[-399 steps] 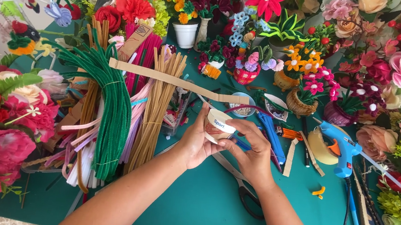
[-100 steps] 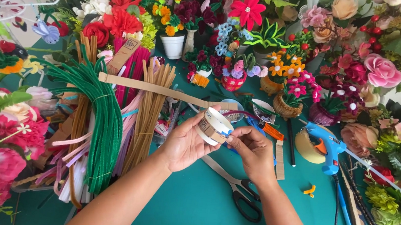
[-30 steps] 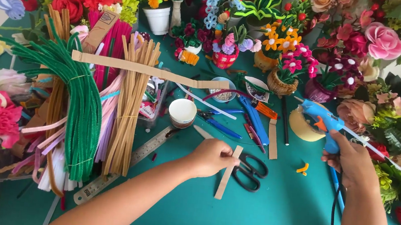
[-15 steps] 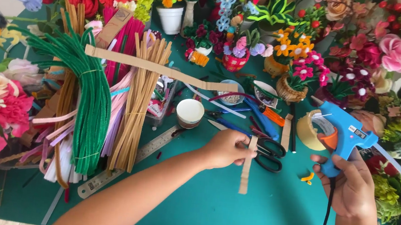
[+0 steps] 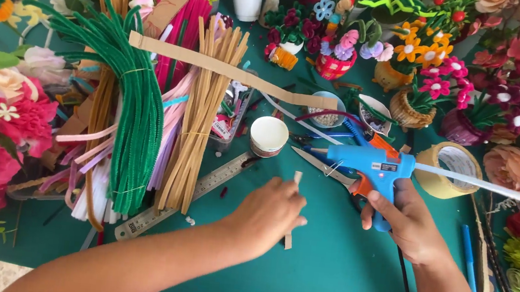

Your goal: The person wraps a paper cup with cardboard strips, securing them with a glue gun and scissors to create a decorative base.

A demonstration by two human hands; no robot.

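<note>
- A brown cardboard package piece (image 5: 170, 6) with a small dark label leans at the top, among the pink stems.
- The narrow tan cardboard strip (image 5: 292, 212) lies on the teal table (image 5: 323, 281), pinned under the left hand (image 5: 265, 214), its long axis running near to far.
- The right hand (image 5: 409, 223) grips the blue glue gun (image 5: 370, 167), nozzle pointing left, just right of the strip.

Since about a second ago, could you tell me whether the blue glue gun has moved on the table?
Yes. The blue glue gun has left the table's right side; the right hand now holds it over the scissors, closer to the paper cup.
</note>
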